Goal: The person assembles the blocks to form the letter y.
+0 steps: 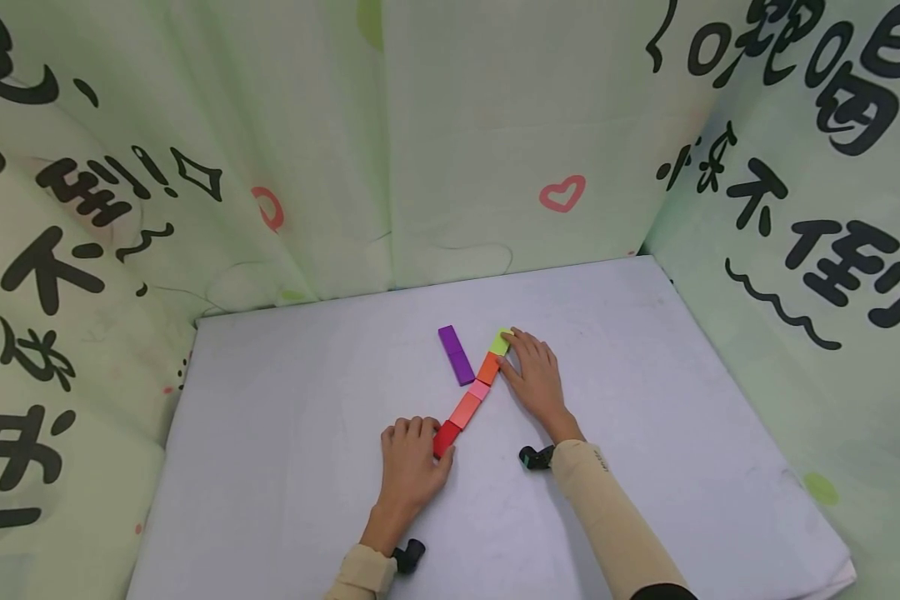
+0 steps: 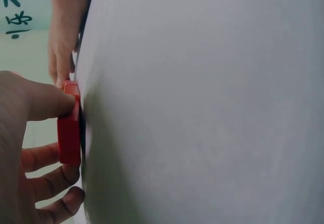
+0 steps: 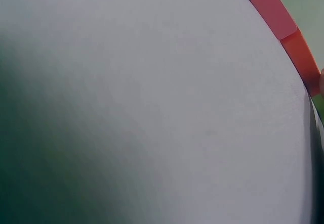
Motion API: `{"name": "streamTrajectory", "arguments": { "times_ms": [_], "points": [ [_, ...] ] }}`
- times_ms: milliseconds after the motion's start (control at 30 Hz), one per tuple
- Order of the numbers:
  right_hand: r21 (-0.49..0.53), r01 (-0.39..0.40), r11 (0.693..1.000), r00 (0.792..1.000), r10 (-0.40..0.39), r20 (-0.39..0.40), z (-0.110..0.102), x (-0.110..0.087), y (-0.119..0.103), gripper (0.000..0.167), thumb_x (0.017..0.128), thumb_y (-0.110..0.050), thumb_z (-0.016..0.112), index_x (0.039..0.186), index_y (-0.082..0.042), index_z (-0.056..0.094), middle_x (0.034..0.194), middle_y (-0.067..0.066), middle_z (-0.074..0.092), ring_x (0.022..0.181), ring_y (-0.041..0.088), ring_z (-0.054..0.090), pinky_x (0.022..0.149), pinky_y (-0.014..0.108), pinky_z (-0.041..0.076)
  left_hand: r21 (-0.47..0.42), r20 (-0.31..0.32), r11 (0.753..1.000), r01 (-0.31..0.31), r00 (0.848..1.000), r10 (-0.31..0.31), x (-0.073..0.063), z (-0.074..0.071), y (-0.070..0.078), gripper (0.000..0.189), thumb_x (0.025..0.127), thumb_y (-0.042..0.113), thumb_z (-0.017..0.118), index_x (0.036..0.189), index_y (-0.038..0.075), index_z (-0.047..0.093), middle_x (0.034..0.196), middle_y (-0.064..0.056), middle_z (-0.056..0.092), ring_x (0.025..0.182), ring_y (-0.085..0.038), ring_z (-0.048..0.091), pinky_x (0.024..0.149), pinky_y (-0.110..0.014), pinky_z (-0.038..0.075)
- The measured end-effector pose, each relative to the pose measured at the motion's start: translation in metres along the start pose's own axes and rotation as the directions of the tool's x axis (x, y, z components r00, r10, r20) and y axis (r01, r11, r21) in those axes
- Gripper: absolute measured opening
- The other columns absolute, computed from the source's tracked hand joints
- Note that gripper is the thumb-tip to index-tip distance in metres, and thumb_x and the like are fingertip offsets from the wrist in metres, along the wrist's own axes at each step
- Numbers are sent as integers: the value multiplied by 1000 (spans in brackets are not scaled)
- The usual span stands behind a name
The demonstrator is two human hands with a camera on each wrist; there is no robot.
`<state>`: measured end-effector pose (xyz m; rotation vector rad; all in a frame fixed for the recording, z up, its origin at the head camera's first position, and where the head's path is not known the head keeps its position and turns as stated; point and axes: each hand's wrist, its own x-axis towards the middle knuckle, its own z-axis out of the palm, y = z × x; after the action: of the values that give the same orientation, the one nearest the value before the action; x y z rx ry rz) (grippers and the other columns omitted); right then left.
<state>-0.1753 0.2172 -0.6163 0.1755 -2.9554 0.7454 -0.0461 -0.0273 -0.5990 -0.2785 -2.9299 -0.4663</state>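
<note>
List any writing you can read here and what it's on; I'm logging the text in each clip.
"不倒" in big black brush characters on the green curtain, right side.
"不" in black on the curtain's left side.
Other black characters there are cut off or folded, not readable for sure.
A red heart outline on the back panel, a sign rather than a word.
The blocks, table and sleeve show no readable text.

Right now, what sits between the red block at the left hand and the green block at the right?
In the head view, three blocks: salmon, pink, orange, in one touching line.
</note>
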Motion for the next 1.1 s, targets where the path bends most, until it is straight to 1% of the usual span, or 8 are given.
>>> {"name": "streamTrajectory", "arguments": {
  "times_ms": [133,233,367,467,633,800,933,1100],
  "points": [
    [-4,0,1000,1000,0,3,0,0,1,58,108,-47,52,158,-21,42,169,6,36,157,31,31,131,57,16,-5,-16,1000,6,1000,-6,1,1,2,40,88,42,78,116,15,67,105,-5,68,105,-26,58,98,-51,47],
    [-3,3,1000,1000,-3,2,-1,0,0,58,107,-47,52,158,-21,43,169,6,37,157,32,31,130,58,16,-17,-39,1000,15,999,-15,3,3,4,40,88,42,78,116,15,68,104,-5,68,103,-26,59,97,-51,47],
    [3,9,1000,1000,-9,-3,-2,-1,-1,57,107,-47,52,157,-20,43,168,7,38,156,32,32,130,58,17,-34,-76,999,28,997,-31,8,6,9,39,89,42,79,114,14,68,103,-5,68,100,-26,59,94,-49,47],
    [8,9,1000,1000,-9,-1,-3,-1,-1,57,107,-46,53,157,-20,43,168,8,38,156,33,32,130,59,16,-33,-91,999,42,995,-45,11,7,14,37,89,40,80,112,14,68,103,-6,69,99,-27,60,93,-49,47],
    [5,4,1000,1000,-4,5,-2,-1,-1,58,107,-46,53,158,-20,43,168,8,37,157,32,31,130,59,15,-25,-80,996,80,993,-82,14,8,22,36,89,39,80,112,15,68,103,-6,69,101,-27,59,95,-50,45],
    [-3,2,1000,1000,-2,3,-1,-1,0,57,107,-46,53,158,-21,42,168,7,37,157,32,31,130,58,16,-17,-69,993,115,991,-116,16,10,27,40,89,44,80,114,14,68,105,-7,68,104,-26,58,98,-51,44],
    [3,3,1000,1000,-3,3,0,-1,1,57,107,-46,53,158,-21,42,168,7,37,157,32,30,130,59,15,-25,-75,992,124,989,-126,17,12,28,42,89,45,81,114,13,69,105,-7,68,104,-26,57,99,-50,43],
    [7,0,1000,1000,0,7,0,-1,0,57,108,-47,52,158,-21,42,169,7,36,158,32,30,131,58,14,-8,-77,992,124,989,-125,18,13,30,42,88,44,81,113,13,69,102,-6,68,103,-25,57,99,-50,43]
  ]
}}
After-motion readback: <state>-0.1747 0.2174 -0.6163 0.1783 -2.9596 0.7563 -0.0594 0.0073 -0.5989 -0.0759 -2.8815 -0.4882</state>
